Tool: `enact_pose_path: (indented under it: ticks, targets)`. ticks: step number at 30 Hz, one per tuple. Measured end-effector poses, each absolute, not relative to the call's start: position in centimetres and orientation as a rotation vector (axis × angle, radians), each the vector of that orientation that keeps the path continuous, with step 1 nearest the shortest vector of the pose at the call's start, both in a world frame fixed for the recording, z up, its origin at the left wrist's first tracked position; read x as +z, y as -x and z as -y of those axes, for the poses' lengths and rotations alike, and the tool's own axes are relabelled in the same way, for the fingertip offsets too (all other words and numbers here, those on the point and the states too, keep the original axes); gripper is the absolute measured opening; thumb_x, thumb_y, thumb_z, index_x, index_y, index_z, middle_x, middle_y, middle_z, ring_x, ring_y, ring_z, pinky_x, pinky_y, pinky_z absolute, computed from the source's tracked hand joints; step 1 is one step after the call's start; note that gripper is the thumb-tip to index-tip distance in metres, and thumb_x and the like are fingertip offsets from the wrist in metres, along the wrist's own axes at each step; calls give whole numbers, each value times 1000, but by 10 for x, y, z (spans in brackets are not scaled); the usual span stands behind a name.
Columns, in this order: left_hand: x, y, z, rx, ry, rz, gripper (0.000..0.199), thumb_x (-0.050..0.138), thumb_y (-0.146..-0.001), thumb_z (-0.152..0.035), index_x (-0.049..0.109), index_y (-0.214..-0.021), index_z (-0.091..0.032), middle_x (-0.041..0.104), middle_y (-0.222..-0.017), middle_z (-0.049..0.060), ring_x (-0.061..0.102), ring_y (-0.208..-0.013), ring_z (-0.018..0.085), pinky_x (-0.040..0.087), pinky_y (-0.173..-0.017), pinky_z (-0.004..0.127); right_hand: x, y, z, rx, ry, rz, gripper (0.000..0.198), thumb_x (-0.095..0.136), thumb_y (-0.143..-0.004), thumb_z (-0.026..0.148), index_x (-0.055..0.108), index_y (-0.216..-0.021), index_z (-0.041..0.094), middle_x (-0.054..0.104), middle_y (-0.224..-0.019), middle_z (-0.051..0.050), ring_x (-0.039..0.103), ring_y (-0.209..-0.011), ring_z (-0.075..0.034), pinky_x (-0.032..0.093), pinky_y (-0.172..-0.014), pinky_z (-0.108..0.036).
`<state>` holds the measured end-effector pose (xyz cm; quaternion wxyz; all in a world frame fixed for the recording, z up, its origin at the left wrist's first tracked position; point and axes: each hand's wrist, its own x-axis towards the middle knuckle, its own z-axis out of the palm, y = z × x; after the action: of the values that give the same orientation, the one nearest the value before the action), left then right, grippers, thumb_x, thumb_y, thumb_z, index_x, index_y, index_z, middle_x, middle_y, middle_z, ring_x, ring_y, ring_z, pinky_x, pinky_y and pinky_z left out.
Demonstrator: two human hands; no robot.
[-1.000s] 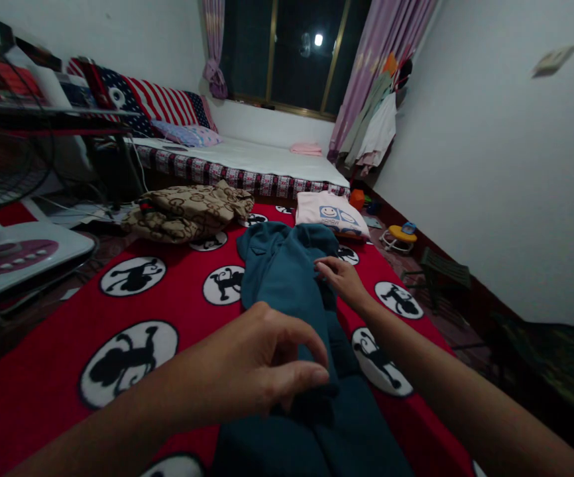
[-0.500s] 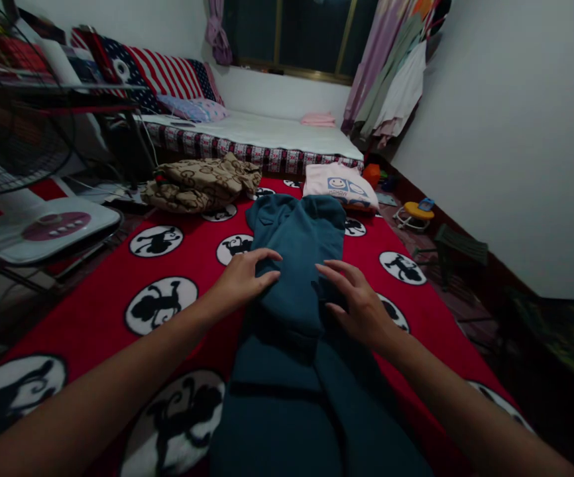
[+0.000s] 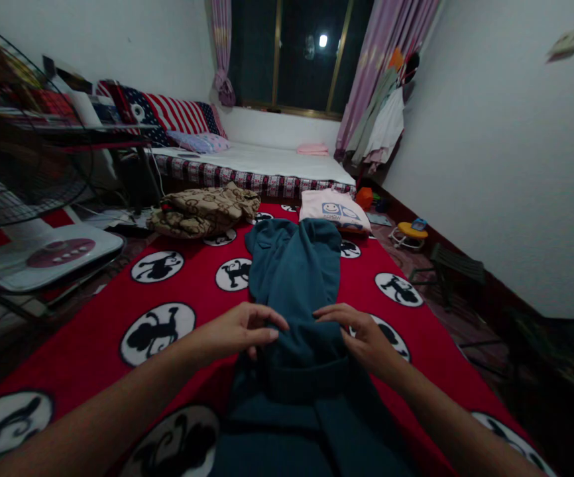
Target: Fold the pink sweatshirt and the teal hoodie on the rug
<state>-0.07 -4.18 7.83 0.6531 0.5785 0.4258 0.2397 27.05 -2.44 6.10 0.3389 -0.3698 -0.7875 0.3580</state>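
Observation:
A teal garment (image 3: 294, 281) lies lengthwise down the middle of a red blanket (image 3: 207, 301), with part of it folded over on itself; its exact kind is unclear. At the left edge of the fold, my left hand (image 3: 247, 328) is closed, thumb and forefinger on the cloth. My right hand (image 3: 361, 331) pinches the opposite edge, fingers on top and thumb beneath. Beyond the garment rest a folded pale pink shirt (image 3: 334, 207) with a printed smiley and a bundled brown patterned cloth (image 3: 205, 209).
A fan (image 3: 51, 248) stands at the left beside a cluttered desk (image 3: 118, 129). Past the blanket is a bed (image 3: 262, 162) below the window. On the right are a yellow-topped stool (image 3: 411, 230), a dark folding stool (image 3: 459, 265) and clothes hanging by the curtain (image 3: 386, 129).
Both hands have come nearer to me, drawing the folded part of the teal garment along and bunching it. The fingers have closed in on the cloth. The view has tilted upward.

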Motion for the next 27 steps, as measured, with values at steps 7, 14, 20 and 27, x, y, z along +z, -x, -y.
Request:
enact_pose_path:
  ticks: [7,14,20,27]
  targets:
    - [70,22,37,293,-1412,-924,34,59,-81,-40,66,-101,-14,67,-69,2,60,-53,12,42,-49,19,64,-286,36,653,829,2459,46,46,-75,-1,68,-107,24,62,-125,-7,48,-125,-21,40,-104,-43]
    - [88,-9,-12,845,-2046,-1277,27,55,-82,-25,69,-103,-17,70,-100,7,65,-92,19,50,-79,27,78,-274,18,904,791,2400,41,46,-69,-3,73,-89,21,73,-101,-6,66,-98,-18,51,-90,-35]
    - [38,-38,-56,728,-2397,-1226,46,47,-85,-10,56,-129,-17,49,-141,13,48,-128,25,39,-107,39,66,-277,-8,1065,930,2292,35,45,-75,1,73,-86,17,74,-86,-5,69,-82,-17,55,-77,-29]
    - [20,40,-26,505,-2652,-845,71,42,-79,6,46,-138,-31,35,-152,5,35,-139,23,35,-111,42,40,-330,23,267,720,2722,58,38,-90,3,38,-143,28,32,-153,-11,31,-139,-22,40,-106,-43]
